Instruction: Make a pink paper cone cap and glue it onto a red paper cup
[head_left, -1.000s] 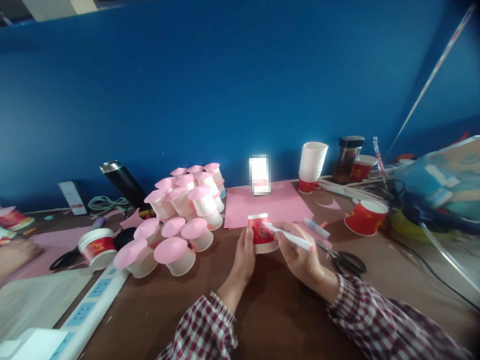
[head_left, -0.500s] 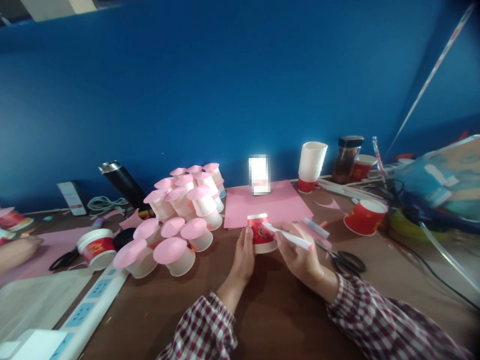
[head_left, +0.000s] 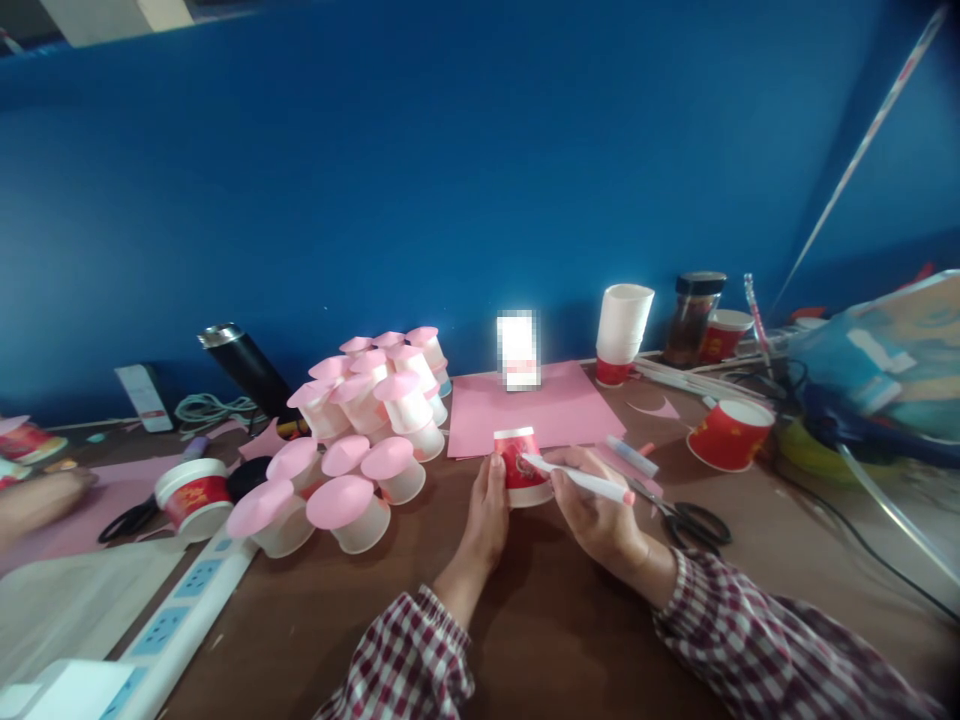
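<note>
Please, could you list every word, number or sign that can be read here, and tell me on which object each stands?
No text is readable.
Held cup: marking, too blurred.
Left red-banded cup: yellow marks, too blurred.
Right red cup: yellow marks, too small.
Upright white object at left: reddish mark, too small.
Central bright object: pixelated.

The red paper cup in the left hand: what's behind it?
Beyond the red paper cup lies a pink paper sheet, then a pixelated white object and the blue wall. The cup hides part of the sheet's near edge; anything directly behind it cannot be seen.
</note>
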